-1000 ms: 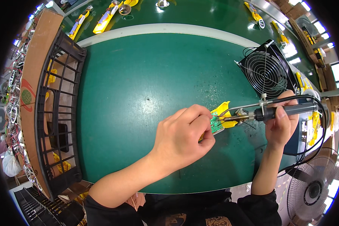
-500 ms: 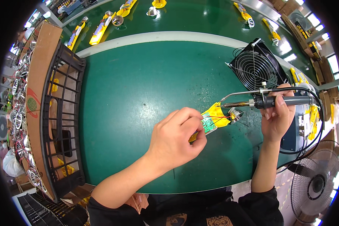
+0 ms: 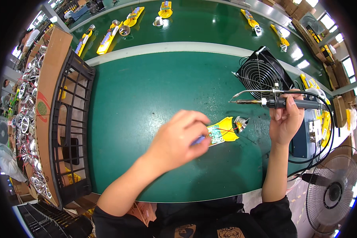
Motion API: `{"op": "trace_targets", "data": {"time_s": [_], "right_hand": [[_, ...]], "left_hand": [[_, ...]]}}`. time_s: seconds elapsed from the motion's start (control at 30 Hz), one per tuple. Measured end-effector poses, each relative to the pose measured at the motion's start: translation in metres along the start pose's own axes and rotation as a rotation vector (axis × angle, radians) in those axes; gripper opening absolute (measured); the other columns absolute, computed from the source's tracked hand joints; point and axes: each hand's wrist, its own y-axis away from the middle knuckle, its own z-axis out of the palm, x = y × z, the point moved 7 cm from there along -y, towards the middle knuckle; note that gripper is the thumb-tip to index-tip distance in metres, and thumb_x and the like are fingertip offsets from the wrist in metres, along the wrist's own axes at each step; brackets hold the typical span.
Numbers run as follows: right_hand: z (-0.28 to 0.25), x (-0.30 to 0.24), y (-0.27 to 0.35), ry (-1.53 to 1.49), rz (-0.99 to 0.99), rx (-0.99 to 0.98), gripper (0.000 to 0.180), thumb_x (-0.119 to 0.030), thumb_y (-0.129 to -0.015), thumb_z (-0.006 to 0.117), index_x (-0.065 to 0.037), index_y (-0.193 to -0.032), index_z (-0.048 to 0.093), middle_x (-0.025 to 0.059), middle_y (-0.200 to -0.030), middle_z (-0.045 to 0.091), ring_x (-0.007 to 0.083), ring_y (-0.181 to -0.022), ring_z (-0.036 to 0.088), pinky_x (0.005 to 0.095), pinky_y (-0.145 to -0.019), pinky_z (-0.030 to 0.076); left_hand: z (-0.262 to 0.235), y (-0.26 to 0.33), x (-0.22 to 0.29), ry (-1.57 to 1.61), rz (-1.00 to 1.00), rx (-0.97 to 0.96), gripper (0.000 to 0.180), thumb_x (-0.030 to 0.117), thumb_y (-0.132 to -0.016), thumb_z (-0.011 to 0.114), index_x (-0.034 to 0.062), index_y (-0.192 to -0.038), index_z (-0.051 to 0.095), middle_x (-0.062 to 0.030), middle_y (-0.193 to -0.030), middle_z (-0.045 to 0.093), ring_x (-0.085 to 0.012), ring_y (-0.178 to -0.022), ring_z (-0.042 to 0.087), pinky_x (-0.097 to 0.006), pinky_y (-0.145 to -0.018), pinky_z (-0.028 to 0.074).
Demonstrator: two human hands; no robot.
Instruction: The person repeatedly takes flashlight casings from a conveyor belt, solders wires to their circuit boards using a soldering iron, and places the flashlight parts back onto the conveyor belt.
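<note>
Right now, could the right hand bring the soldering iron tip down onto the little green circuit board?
Probably yes. The right hand holds the soldering iron just above the circuit board, with bare table between; the left hand covers only the board's left end.

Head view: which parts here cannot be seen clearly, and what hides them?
- Yellow part with the small green board: its left end is hidden under the left hand.
- Left fingertips: blurred, so the small blue thing they pinch cannot be identified.
- Soldering iron: the right hand covers its handle.
- Silver reflector: too small for detail.
- Standing fan: cut off by the dark rim.
</note>
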Motion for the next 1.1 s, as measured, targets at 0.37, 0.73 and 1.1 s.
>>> {"op": "trace_targets", "data": {"time_s": [0.37, 0.73, 1.1], "right_hand": [[-0.005, 0.002, 0.0, 0.0, 0.007, -0.002, 0.012, -0.013, -0.08, 0.048, -0.003, -0.079, 0.041, 0.0015, -0.05, 0.04, 0.0047, -0.038, 0.032, 0.0172, -0.036, 0.024], [-0.011, 0.001, -0.002, -0.006, -0.027, 0.061, 0.011, -0.012, -0.081, 0.049, -0.004, -0.081, 0.041, 0.0008, -0.056, 0.042, 0.0043, -0.041, 0.035, 0.0179, -0.037, 0.026], [-0.009, -0.003, -0.003, 0.001, -0.063, 0.069, 0.013, -0.015, -0.082, 0.047, -0.004, -0.081, 0.041, 0.001, -0.046, 0.038, 0.0048, -0.035, 0.029, 0.018, -0.034, 0.024]], "left_hand": [[-0.027, 0.042, -0.02, 0.552, -0.568, -0.878, 0.015, 0.0, -0.077, 0.045, 0.0008, -0.09, 0.04, -0.0109, -0.081, 0.062, -0.0173, -0.067, 0.059, -0.026, -0.06, 0.046], [-0.014, 0.025, -0.023, 0.441, -0.479, -0.772, 0.017, 0.015, -0.079, 0.053, 0.0074, -0.092, 0.062, -0.0072, -0.079, 0.061, -0.0154, -0.068, 0.057, -0.025, -0.06, 0.043], [0.0, 0.01, -0.013, 0.393, -0.441, -0.149, 0.011, 0.01, -0.074, 0.06, 0.0008, -0.08, 0.06, -0.0052, -0.067, 0.056, -0.0108, -0.059, 0.051, -0.023, -0.055, 0.041]]}}
